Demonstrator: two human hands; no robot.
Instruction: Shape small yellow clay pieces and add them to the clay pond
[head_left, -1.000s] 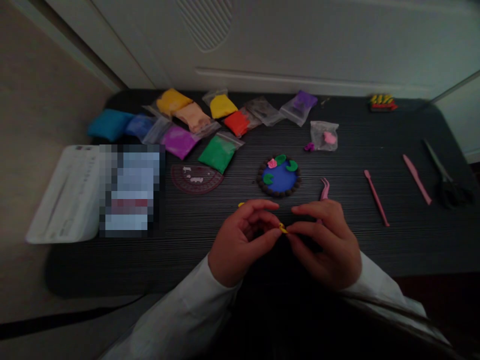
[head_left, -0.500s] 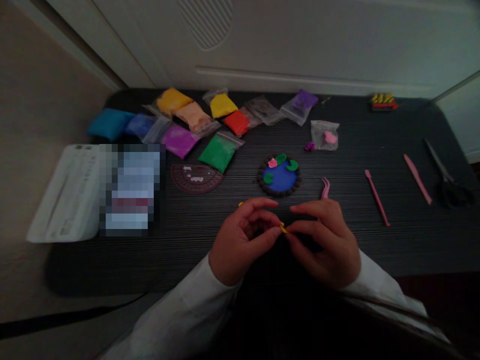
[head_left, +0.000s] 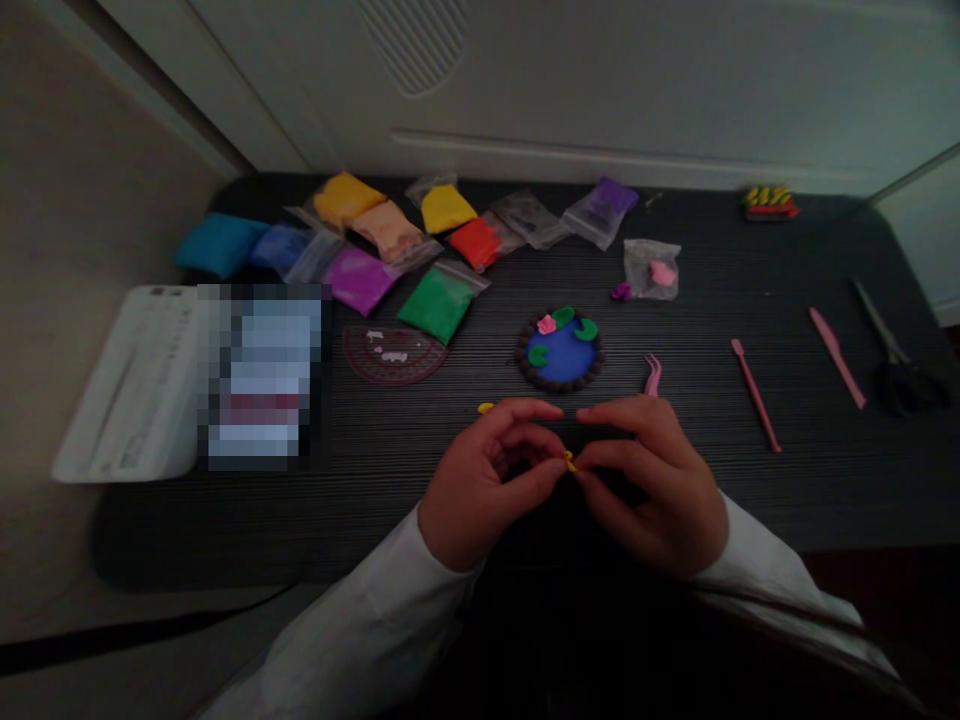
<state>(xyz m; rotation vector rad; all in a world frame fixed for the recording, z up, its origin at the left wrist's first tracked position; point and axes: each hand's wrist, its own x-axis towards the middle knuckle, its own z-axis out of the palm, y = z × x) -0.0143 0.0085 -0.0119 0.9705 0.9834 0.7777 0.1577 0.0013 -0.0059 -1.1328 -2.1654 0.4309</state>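
A small curled piece of yellow clay (head_left: pixel 570 461) is pinched between the fingertips of both hands. My left hand (head_left: pixel 487 485) grips it from the left with thumb and finger. From the right, my right hand (head_left: pixel 660 490) pinches its other side. Beyond the hands lies a round clay pond (head_left: pixel 566 355), blue with a dark beaded rim, several green lily pads and a pink flower (head_left: pixel 547 324). Another yellow clay bit (head_left: pixel 486 408) rests just behind my left hand. Pink tweezers (head_left: pixel 652 375) stick out from behind my right hand, their lower part hidden.
Bags of coloured clay, such as a green one (head_left: pixel 437 303), lie along the back left. A protractor (head_left: pixel 395 370) holds pink scraps. At right are a pink stick tool (head_left: pixel 756 395), a pink knife (head_left: pixel 838 358) and scissors (head_left: pixel 896 360). A blurred-out screen (head_left: pixel 262 380) lies left.
Both hands still pinch the yellow clay and have shifted very slightly right. The left index fingertip has come closer to the right one, and more of the loose yellow bit shows.
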